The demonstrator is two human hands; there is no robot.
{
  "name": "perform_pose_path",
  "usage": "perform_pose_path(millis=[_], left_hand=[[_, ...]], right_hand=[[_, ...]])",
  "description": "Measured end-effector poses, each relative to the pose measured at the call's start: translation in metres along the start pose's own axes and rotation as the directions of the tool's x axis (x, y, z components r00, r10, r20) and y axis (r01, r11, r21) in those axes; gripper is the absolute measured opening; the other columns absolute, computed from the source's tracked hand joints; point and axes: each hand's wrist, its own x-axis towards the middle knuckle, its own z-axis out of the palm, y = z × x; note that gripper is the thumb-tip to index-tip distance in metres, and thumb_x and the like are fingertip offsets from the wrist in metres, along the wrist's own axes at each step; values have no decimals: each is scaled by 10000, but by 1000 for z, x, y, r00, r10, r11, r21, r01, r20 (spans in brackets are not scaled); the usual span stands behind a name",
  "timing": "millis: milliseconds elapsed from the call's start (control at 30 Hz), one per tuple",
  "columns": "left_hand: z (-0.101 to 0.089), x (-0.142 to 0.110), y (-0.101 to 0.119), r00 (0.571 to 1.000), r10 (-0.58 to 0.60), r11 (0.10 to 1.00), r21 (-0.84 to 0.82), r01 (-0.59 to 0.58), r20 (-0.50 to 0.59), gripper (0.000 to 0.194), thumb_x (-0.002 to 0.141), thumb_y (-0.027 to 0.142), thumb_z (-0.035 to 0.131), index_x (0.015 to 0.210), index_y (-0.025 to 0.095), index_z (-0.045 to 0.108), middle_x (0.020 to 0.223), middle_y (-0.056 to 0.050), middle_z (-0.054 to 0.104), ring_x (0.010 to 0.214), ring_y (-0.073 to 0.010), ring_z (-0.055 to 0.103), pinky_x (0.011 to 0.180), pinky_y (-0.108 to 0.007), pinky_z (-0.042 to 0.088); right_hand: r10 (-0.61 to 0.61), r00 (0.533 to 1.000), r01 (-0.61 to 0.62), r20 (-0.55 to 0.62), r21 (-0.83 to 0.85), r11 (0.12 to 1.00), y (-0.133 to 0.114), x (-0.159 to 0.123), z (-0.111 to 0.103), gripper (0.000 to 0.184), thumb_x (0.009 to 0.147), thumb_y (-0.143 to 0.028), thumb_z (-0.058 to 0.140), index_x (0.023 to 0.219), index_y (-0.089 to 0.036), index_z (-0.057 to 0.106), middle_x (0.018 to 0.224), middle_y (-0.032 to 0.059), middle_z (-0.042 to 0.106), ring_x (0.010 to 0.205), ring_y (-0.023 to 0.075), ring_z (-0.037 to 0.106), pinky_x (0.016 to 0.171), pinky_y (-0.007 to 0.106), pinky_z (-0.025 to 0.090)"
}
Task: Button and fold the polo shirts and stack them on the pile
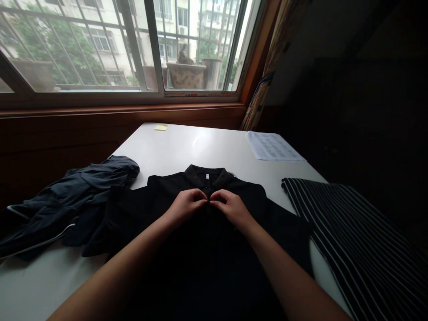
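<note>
A black polo shirt (207, 249) lies spread front up on the white table, its collar (220, 177) pointing toward the window. A small white label (207, 176) shows inside the neck. Both hands meet at the button placket just below the collar. My left hand (187, 204) pinches the left side of the placket between thumb and fingers. From the other side, my right hand (230, 206) pinches the placket's right edge, fingertips almost touching those of the left. The fingertips cover whatever button lies there.
Dark crumpled clothing with white piping (80, 191) lies at the left, against the shirt's sleeve. To the right is a black garment with white stripes (347, 223). Printed sheets (276, 146) and a yellow sticky note (161, 127) rest on the far part of the white table (200, 145).
</note>
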Motion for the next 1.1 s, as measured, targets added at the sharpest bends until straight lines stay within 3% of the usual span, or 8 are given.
perform_pose_path(millis=[300, 500, 700, 1100], left_hand=[[2, -1, -2, 1000, 11, 1000, 11, -10, -23, 127, 820, 258, 654, 896, 193, 731, 879, -17, 751, 857, -193, 693, 775, -262, 507], [-1, -2, 0, 999, 54, 998, 31, -53, -8, 187, 895, 346, 607, 962, 205, 711, 937, -26, 744, 886, -187, 681, 798, -271, 499], [0, -1, -1, 1000, 17, 999, 29, -17, -21, 177, 834, 353, 686, 917, 198, 700, 895, -12, 731, 829, -175, 665, 731, -253, 487], [1, -1, 3, 999, -30, 1000, 5, 31, -41, 90, 772, 248, 670, 832, 182, 668, 808, -1, 690, 773, -168, 637, 680, -253, 464]], right_hand=[[-7, 1000, 6, -26, -26, 1000, 2, 1, 5, 71, 833, -291, 705, 836, -220, 712, 873, 19, 721, 874, 198, 660, 816, 310, 482], [-10, 999, 8, -51, -36, 999, 1, 0, 5, 70, 833, -291, 714, 827, -221, 714, 865, 16, 720, 865, 195, 661, 809, 302, 478], [-3, 999, 2, -52, -21, 1000, 1, 0, 5, 69, 834, -291, 713, 830, -225, 731, 868, 16, 735, 867, 198, 674, 809, 302, 483], [15, 1000, -15, -3, 42, 999, 0, -1, 1, 84, 804, -251, 709, 876, -230, 747, 894, 6, 762, 884, 200, 700, 830, 307, 499]])
